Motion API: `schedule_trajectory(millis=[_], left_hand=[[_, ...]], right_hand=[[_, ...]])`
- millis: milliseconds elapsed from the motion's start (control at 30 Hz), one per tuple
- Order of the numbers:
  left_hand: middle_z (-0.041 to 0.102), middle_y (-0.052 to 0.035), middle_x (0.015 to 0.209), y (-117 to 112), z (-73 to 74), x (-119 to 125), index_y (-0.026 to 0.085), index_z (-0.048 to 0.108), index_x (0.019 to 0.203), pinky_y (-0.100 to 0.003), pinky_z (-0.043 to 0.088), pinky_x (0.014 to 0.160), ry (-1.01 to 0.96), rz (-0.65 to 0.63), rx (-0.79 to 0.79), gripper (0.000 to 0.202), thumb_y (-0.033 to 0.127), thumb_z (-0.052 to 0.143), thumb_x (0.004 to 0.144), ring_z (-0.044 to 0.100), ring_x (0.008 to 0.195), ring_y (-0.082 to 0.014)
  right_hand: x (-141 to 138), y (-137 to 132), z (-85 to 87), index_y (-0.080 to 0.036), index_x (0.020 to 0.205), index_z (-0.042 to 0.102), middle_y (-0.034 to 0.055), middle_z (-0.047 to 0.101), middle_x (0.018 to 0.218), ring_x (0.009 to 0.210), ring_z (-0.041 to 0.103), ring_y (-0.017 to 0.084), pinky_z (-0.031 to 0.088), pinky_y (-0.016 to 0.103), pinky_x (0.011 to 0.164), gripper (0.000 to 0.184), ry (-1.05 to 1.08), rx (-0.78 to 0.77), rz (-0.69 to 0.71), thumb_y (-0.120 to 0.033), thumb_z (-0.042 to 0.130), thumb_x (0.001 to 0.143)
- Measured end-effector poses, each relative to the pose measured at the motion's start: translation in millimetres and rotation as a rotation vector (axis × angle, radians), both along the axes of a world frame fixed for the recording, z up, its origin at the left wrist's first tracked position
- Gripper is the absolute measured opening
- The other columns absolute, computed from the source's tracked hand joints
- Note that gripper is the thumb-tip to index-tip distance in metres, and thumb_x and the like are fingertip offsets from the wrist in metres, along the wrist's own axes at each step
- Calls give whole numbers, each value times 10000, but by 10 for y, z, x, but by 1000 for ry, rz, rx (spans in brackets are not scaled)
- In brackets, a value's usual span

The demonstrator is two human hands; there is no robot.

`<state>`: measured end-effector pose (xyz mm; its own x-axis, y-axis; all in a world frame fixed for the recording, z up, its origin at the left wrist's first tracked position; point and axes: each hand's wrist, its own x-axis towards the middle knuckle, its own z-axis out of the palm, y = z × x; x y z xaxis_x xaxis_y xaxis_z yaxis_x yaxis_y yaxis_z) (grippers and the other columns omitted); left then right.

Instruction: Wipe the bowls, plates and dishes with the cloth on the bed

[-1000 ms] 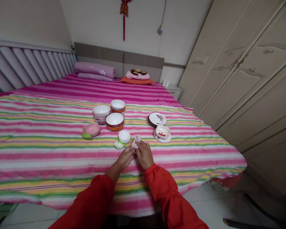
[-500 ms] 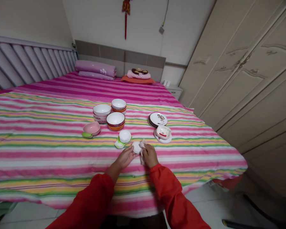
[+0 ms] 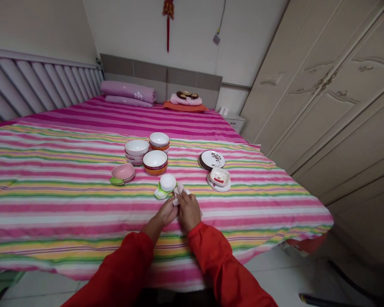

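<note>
Above the near part of the striped bed cover (image 3: 121,221), my left hand (image 3: 168,212) is closed on a small white dish, which is now almost wholly hidden. My right hand (image 3: 190,209) grips a pale cloth (image 3: 179,190) and presses it over that dish. Just beyond my fingers stands a stack of small white bowls (image 3: 168,181), resting on a green-and-white leaf-shaped dish (image 3: 161,193). Both hands touch or nearly touch each other around the cloth.
Stacked bowls (image 3: 155,160) stand farther back, with pink bowls (image 3: 123,171) to their left. At the right are stacked plates (image 3: 213,159) and a square bowl (image 3: 219,176) on a plate. Folded bedding (image 3: 128,91) lies by the headboard; a wardrobe (image 3: 323,106) stands at the right.
My right hand and the cloth have moved left, over the front of the small white dish, covering it. My left hand stays nearly in place. The stacks have not moved.
</note>
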<state>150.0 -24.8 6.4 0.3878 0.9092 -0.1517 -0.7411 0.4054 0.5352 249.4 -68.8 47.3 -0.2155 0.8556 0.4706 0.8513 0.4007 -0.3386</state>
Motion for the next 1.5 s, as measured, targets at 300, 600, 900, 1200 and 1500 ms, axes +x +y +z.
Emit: schedule_trajectory(millis=[300, 600, 900, 1200, 1500], left_hand=[[714, -84, 932, -43, -10, -11, 156, 642, 907, -354, 448, 943, 4, -39, 1, 101, 152, 592, 820, 633, 1007, -199], [713, -76, 943, -35, 1, -13, 159, 638, 962, -346, 469, 903, 4, -46, 6, 139, 173, 585, 834, 649, 944, -189], [715, -71, 888, -52, 19, -4, 155, 635, 927, -307, 486, 865, 17, -5, 13, 107, 169, 593, 829, 664, 854, -160], [701, -76, 961, -59, 35, 14, 144, 641, 887, -307, 476, 884, 38, 3, 19, 114, 158, 637, 773, 632, 981, -194], [704, -54, 928, -64, 71, 19, 160, 667, 862, -284, 473, 872, 56, -3, 40, 139, 98, 637, 741, 628, 979, -183]], right_hand=[[241, 389, 82, -130, 994, 675, 102, 654, 950, 870, 516, 210, 370, 325, 824, 299, 151, -87, -109, -89, 425, 836], [307, -132, -188, -129, 1211, 594, 126, 589, 1139, 898, 484, 227, 409, 344, 815, 471, 165, 28, -82, -58, 431, 775], [183, 13, 46, -128, 1158, 628, 131, 598, 1147, 894, 478, 238, 406, 349, 803, 412, 91, -23, -138, -63, 471, 782], [105, -209, -59, -208, 1211, 600, 88, 570, 1218, 900, 457, 235, 396, 358, 772, 420, 0, -5, -41, -96, 484, 823], [73, 286, 139, -173, 933, 688, 82, 648, 954, 849, 473, 212, 359, 330, 793, 236, 98, -55, -86, -115, 477, 845]])
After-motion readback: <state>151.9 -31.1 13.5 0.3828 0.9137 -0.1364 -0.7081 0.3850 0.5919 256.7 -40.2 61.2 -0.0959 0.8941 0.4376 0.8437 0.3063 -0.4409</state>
